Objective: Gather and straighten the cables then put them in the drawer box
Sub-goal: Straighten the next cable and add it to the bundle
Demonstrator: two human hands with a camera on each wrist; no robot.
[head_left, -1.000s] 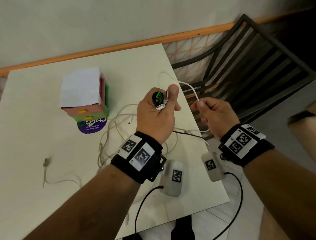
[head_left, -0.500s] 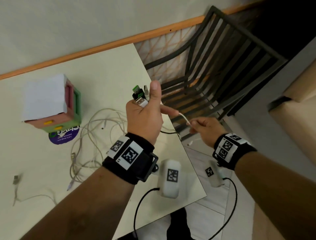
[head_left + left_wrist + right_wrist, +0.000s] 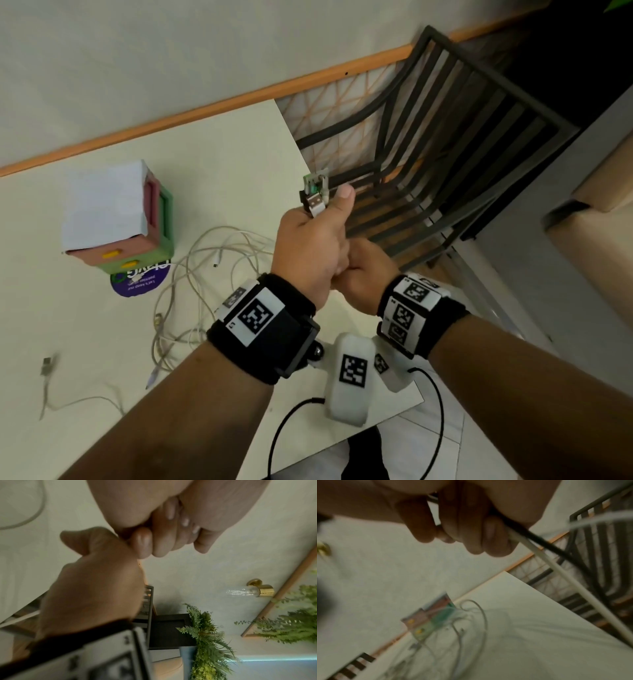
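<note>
Plugs (image 3: 315,197) are clamped upright in the left hand (image 3: 308,250); white and black cables (image 3: 539,547) are gripped by the right hand (image 3: 363,270), fists touching.

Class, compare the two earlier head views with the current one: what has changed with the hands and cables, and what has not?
The right hand, earlier apart while pinching a white cable, has moved in against the left hand. The left hand kept gripping the cable plugs. The drawer box and loose cables stayed on the table.
</note>
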